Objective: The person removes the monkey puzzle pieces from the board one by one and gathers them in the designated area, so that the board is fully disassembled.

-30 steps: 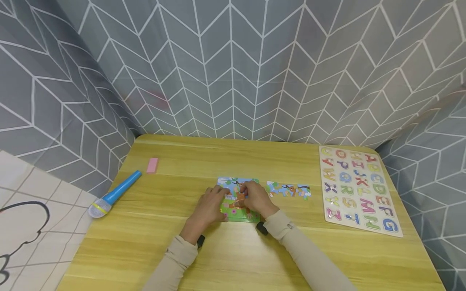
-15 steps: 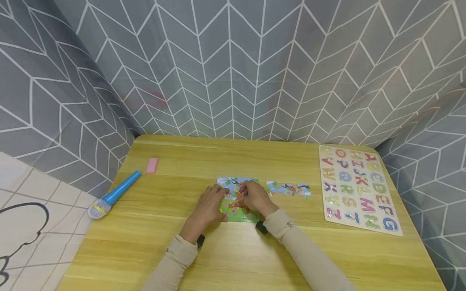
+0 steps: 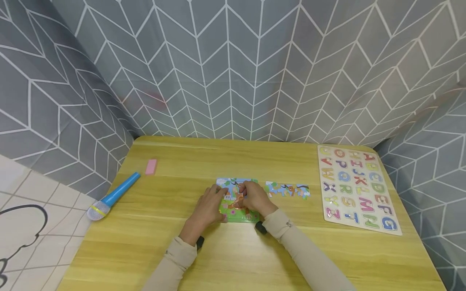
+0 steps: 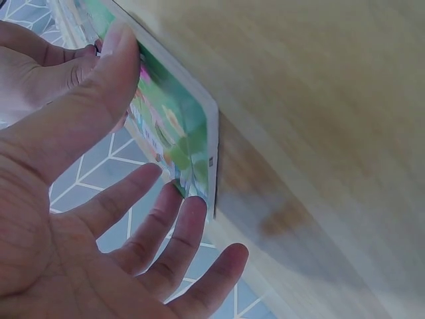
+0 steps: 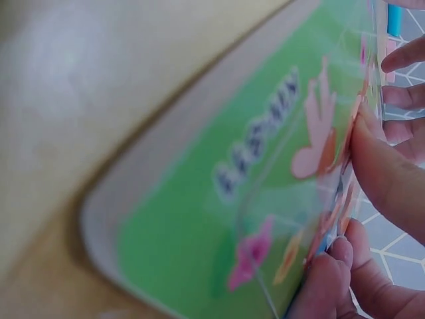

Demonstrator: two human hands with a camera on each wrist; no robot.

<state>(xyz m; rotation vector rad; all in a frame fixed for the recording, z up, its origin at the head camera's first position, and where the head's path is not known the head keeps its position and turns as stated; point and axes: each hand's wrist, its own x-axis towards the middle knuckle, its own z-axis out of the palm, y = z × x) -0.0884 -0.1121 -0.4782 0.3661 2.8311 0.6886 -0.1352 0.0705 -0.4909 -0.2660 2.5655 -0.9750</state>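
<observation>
A jigsaw puzzle board (image 3: 238, 217) with a cartoon animal on green grass lies mid-table. My left hand (image 3: 208, 205) lies at its left side, thumb over the near edge. In the left wrist view the fingers (image 4: 192, 216) are spread and nearly straight, tips close to the board's side. My right hand (image 3: 257, 199) is over the board's right half. Its thumb and fingertips pinch an orange-brown puzzle piece (image 5: 350, 149), which tilts up from the picture in the right wrist view. The hand hides part of the piece.
Several joined or touching puzzle pieces (image 3: 288, 189) with blue sky and branches lie right of the board. A wooden alphabet board (image 3: 358, 190) stands farther right. On the left are a blue toy microphone (image 3: 114, 196) and a pink block (image 3: 151, 166). A patterned curtain (image 3: 233, 81) hangs behind the table.
The hands and the puzzle board have barely moved; the right fingers stay at the same spot on the picture. The head view has shifted very slightly.
</observation>
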